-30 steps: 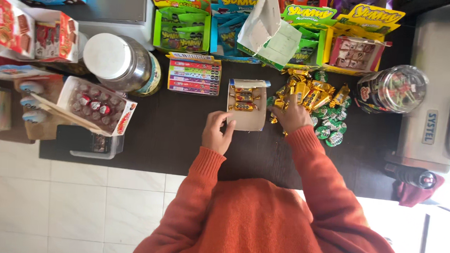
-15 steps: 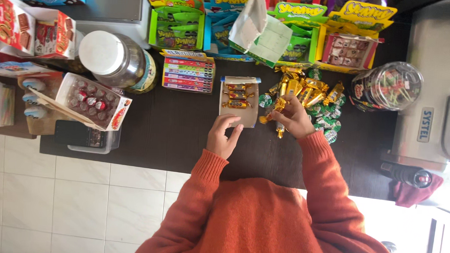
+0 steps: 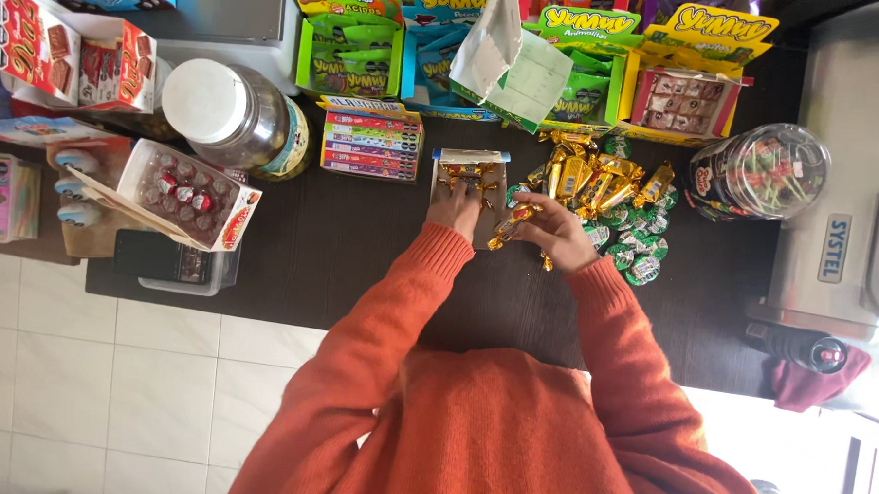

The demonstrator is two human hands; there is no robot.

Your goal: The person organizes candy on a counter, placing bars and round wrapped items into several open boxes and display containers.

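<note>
1. Dark, smooth counter point(image 3: 361, 264) stands over a floor of pale square tiles point(image 3: 94, 381), and it is crowded with sweets.
2. At the centre lies a small flat cardboard box point(image 3: 471, 180), rectangular, with shiny gold-wrapped candies point(image 3: 469, 173) inside.
3. The left hand point(image 3: 455, 209) rests on the near edge of this box, fingers bent down on it; whether they pinch something I cannot tell.
4. The right hand point(image 3: 557, 227), at 3 o'clock from the box, pinches several gold twisted-foil candies point(image 3: 511, 228) between thumb and fingers.
5. At 1 o'clock from the right hand is a loose heap of gold candies point(image 3: 593, 176), with round green foil sweets point(image 3: 639, 249) just beside it at 3 o'clock.
6. At 9 o'clock from the box is a stack of thin colourful packets point(image 3: 370, 142), and further a round glass jar with white lid point(image 3: 235, 113).
7. At 3 o'clock, well apart, a clear plastic jar point(image 3: 759, 170) lies on its side.
8. Both sleeves point(image 3: 492, 424) are of soft orange knit.
</note>
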